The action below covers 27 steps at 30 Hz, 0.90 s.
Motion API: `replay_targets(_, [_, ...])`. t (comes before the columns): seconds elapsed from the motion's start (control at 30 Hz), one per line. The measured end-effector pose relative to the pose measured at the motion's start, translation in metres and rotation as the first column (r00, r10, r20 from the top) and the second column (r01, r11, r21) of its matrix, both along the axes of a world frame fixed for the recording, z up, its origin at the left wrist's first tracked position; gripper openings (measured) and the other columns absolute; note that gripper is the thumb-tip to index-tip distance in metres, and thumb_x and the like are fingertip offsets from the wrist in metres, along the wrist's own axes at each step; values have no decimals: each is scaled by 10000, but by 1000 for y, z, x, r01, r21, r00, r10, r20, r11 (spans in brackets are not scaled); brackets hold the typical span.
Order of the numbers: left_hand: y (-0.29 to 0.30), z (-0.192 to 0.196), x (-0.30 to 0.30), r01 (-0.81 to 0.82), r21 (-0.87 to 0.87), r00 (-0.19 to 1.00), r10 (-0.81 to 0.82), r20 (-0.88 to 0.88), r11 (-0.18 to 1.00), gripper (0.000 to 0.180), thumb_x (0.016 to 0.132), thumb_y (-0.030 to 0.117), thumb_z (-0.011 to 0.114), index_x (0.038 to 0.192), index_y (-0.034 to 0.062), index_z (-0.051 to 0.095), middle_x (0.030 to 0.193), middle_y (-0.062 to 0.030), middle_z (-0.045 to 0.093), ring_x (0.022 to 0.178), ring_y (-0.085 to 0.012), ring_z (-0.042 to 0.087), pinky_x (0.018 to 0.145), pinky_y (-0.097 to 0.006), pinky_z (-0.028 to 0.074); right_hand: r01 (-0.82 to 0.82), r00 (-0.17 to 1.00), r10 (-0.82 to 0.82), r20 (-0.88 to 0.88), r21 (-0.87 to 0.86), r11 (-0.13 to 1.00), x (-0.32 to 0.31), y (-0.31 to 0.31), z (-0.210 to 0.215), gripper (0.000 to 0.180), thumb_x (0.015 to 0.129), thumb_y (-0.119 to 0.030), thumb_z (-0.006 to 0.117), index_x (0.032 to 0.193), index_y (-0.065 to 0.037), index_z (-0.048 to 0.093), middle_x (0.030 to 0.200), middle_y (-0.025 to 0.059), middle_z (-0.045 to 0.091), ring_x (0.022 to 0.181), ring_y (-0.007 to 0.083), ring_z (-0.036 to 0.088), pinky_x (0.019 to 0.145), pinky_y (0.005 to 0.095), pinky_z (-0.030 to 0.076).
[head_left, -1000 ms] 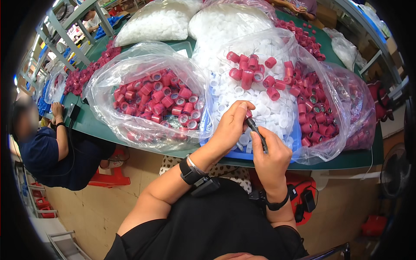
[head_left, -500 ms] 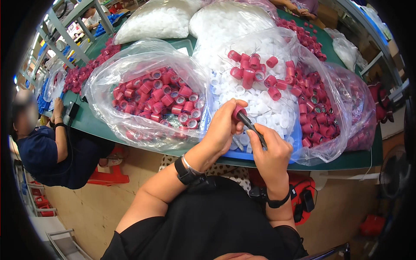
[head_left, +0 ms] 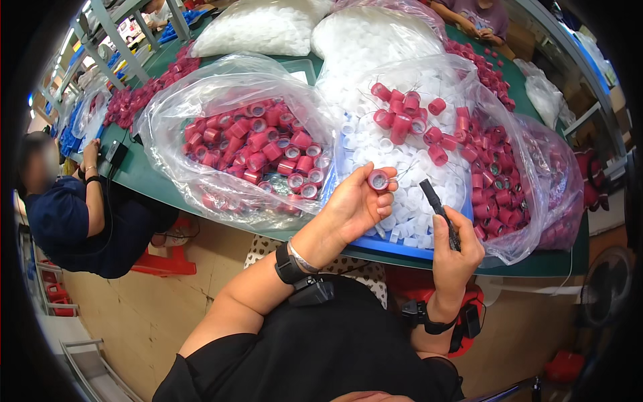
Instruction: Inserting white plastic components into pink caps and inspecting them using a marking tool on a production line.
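Having drawn back, right hand (head_left: 457,246) grips black tool (head_left: 433,196); left hand (head_left: 353,209) pinches red cylinder (head_left: 378,179).

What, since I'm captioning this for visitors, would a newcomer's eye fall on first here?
Most striking are the pink pieces heaped in an open clear bag left of centre on the green table. Beside it, white pieces fill a blue tray, with pink ones on top. In front, the left hand holds one pink piece, the right hand a black pen-like tool.
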<state>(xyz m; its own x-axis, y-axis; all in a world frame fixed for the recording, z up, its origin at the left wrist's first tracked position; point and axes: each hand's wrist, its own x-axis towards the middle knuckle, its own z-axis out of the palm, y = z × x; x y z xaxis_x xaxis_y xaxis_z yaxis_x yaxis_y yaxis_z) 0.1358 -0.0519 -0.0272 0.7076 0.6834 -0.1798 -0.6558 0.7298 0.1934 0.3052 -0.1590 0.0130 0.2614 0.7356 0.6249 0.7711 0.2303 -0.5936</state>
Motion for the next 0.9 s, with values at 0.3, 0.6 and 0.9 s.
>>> replay_targets(0.3, [1, 0, -4, -36, 27, 999, 37, -18, 999, 366, 1013, 323, 403, 1139, 5, 535, 890, -89, 559, 652, -152, 441, 596, -273, 408, -18, 999, 17, -37, -24, 1000, -1, 1, -3, 186, 798, -50, 760, 947, 16, 670, 829, 145, 698, 696, 241, 681, 618, 317, 516])
replay_targets(0.6, [1, 4, -5, -19, 51, 1000, 19, -2, 999, 360, 994, 310, 443, 1147, -1, 542, 886, -79, 561, 672, -147, 450, 613, -273, 403, -101, 993, 98, 60, 38, 994, -2, -1, 2, 214, 787, -47, 765, 967, 13, 667, 804, 132, 690, 653, 238, 663, 575, 313, 495])
replay_targets(0.9, [54, 46, -77, -473, -72, 806, 465, 366, 878, 897, 918, 652, 421, 1364, -122, 345, 1102, -193, 597, 981, -252, 587, 857, -354, 488, 22, 1000, -21, -23, 68, 997, 16, -4, 0, 203, 803, -63, 761, 962, 20, 668, 820, 131, 695, 674, 227, 669, 600, 305, 504])
